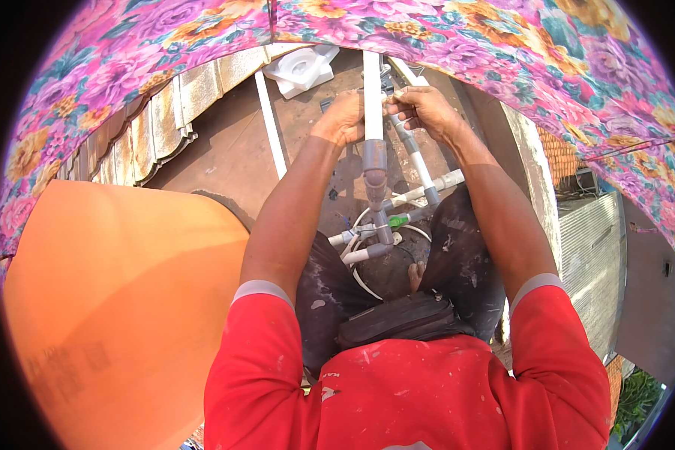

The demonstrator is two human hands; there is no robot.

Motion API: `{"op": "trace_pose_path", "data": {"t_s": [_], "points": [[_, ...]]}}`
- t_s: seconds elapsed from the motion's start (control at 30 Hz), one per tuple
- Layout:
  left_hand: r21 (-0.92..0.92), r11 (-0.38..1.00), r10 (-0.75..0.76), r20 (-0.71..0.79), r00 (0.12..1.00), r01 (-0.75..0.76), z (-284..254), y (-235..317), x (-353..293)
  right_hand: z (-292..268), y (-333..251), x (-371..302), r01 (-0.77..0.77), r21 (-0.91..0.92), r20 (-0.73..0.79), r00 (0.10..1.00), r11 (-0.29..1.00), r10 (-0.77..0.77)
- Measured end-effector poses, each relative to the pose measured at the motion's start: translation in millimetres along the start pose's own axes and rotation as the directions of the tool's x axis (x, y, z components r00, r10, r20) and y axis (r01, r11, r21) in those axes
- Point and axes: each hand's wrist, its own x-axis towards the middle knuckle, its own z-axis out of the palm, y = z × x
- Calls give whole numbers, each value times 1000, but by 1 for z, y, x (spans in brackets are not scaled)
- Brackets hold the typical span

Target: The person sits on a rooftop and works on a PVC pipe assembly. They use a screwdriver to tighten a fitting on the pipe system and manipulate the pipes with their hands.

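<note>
A white plastic pipe (372, 94) rises toward me from grey fittings (376, 169). Just left of it is my left hand (345, 116), fingers curled and closed, with the fingertips hidden behind the pipe. On the other side my right hand (429, 111) is closed in a pinch, thumb and forefinger together beside the pipe. Whatever sits between the fingers of either hand is too small or covered to make out. Below the right hand runs a second pipe with grey joints (410, 141). A green valve handle (397, 222) sits on the pipework between my knees.
A flowered umbrella (457, 34) spans the top. A large orange tank (120, 300) stands at left, near roof tiles (150, 135). A loose white pipe (271, 124) and a white foam piece (301, 71) lie on the brown surface. Corrugated roofing (592, 262) is at right.
</note>
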Motion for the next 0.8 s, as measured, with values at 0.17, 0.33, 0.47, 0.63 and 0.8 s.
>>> {"op": "trace_pose_path", "data": {"t_s": [0.17, 0.33, 0.47, 0.63, 0.8], "points": [[-53, 998, -17, -7, 1000, 16, -27, -5, 18, 13, -19, -22, 548, -615, 54, 747, 567, -663], [-92, 995, -34, -2, 999, 34, -29, -5, 22, 12, -15, -17, 643, -719, 195, 552, 265, -810], [-63, 998, 1, 78, 997, 3, -45, 0, 25, 23, -12, -13, 647, -667, 122, 584, 369, -803], [109, 988, 103, 56, 993, -109, -29, -3, 14, 23, -9, -6, 234, -392, -15, 965, 890, -260], [142, 987, 75, 41, 996, -80, -21, -5, 14, 3, 2, 8, -294, 196, 131, 953, 936, 272]]}}
